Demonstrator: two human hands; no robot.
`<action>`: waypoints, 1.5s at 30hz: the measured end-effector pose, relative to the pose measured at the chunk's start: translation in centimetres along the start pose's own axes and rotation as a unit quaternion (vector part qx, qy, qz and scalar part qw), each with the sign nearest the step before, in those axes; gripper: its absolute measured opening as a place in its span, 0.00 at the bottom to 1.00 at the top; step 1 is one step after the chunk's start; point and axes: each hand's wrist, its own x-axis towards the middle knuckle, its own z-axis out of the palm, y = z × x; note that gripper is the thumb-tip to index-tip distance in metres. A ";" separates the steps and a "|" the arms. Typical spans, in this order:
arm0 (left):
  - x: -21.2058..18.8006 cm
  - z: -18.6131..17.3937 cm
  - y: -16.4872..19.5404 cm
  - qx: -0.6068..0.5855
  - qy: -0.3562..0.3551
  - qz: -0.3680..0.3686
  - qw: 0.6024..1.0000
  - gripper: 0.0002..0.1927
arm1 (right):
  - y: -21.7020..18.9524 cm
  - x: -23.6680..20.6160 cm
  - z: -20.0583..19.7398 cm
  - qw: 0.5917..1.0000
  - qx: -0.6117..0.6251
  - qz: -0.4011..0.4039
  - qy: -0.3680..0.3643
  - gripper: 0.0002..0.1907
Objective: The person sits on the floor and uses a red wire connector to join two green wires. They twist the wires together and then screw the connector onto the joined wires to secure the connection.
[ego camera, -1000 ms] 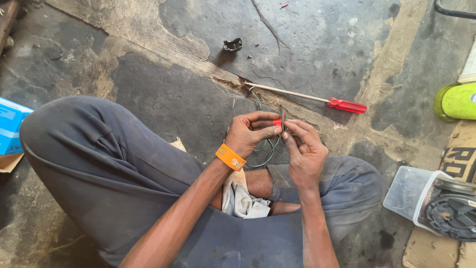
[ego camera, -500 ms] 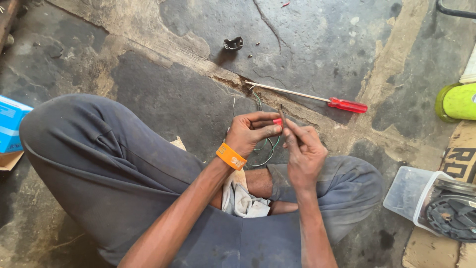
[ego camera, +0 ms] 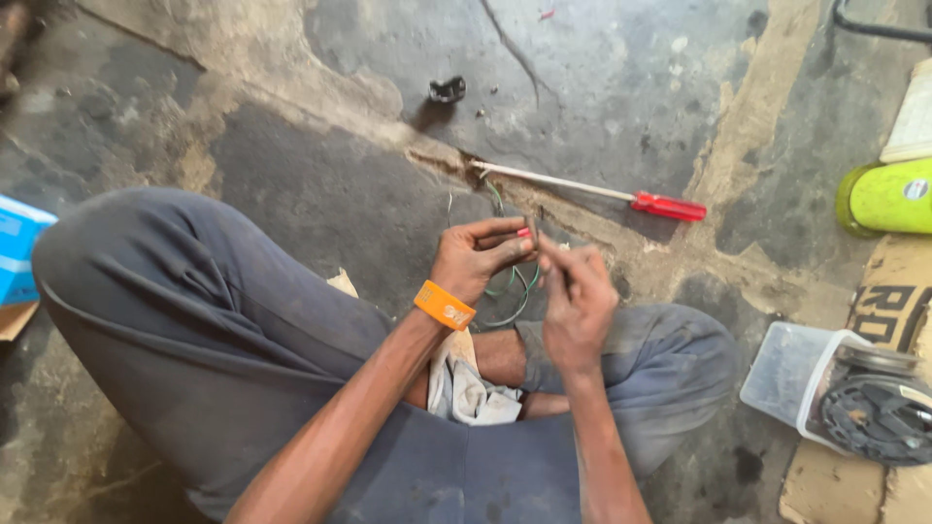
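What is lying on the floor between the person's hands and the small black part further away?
In the head view, a screwdriver with a red handle lies on the cracked concrete between the hands and the small black part. The remaining stretch is bare floor.

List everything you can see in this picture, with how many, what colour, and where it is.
screwdriver: one, red handle, pale shaft, on the floor beyond the hands
thin wires: a few, green, looping below the hands
small red piece: one, pinched at the left fingertips
dark small part: one, black, floor at top
plastic tub: one, clear, right side
round black part: one, right edge
box: one, blue, left edge
rag: one, whitish, in the lap
wristband: one, orange, left wrist
left hand: holds the red piece
right hand: fingers at the wires
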 end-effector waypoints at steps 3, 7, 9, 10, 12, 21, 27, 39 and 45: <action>0.0 0.2 -0.2 0.001 -0.016 -0.001 1.000 0.17 | 0.0 0.1 0.0 0.997 0.082 -0.011 0.003 0.14; -0.3 0.2 -0.1 -0.038 0.027 -0.005 0.999 0.16 | -0.1 -0.3 0.6 0.993 0.114 0.018 0.012 0.13; -0.1 0.1 0.5 -0.067 0.007 0.003 0.998 0.16 | -0.3 -0.6 0.9 0.995 0.094 0.029 0.012 0.13; 0.0 0.1 0.7 -0.085 -0.001 0.006 0.996 0.16 | -0.3 -0.3 1.0 0.994 0.103 0.022 0.009 0.12; -0.3 0.2 1.0 -0.085 -0.002 0.018 0.996 0.15 | -0.5 0.0 1.0 0.993 0.115 0.020 0.005 0.12; -0.3 0.9 4.2 -0.104 -0.038 0.055 0.992 0.15 | 0.5 -0.4 -2.3 0.963 0.175 0.052 -0.201 0.09; -1.8 2.4 7.0 -0.090 -0.142 0.005 0.986 0.20 | 3.2 1.4 -5.4 0.936 0.326 0.128 -0.036 0.10; -2.2 2.8 8.0 -0.134 -0.202 -0.033 0.970 0.23 | 3.9 2.1 -4.6 0.961 0.232 0.149 -0.037 0.11; -2.0 2.3 7.3 -0.135 -0.205 -0.030 0.969 0.23 | 3.6 2.3 -4.2 0.967 0.210 0.139 -0.036 0.11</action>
